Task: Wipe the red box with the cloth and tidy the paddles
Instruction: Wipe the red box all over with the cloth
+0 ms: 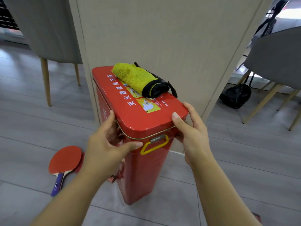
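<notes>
At far left, two light wooden chair legs (46, 82) stand on the grey plank floor (244, 160), with bare floor between them and the box. Nearer, one red-faced table tennis paddle (65, 159) lies flat, its blue handle pointing toward the person. A red edge of a second paddle (82, 162) shows from beneath it, so two are counted.

The left hand (104, 144) grips the one tall red metal box (141, 173) at its left side, thumb under the lid rim beside the yellow handle (154, 145).

The box stands upright on the floor. Its lid's long axis runs away from the person, the far end close to the beige wall panel (162, 38).

One rolled yellow-and-black cloth (140, 79) lies lengthwise on the lid, black end nearer.

The right hand (192, 132) clasps the lid's near right corner. Bare floor continues right to a black bag (236, 95).
</notes>
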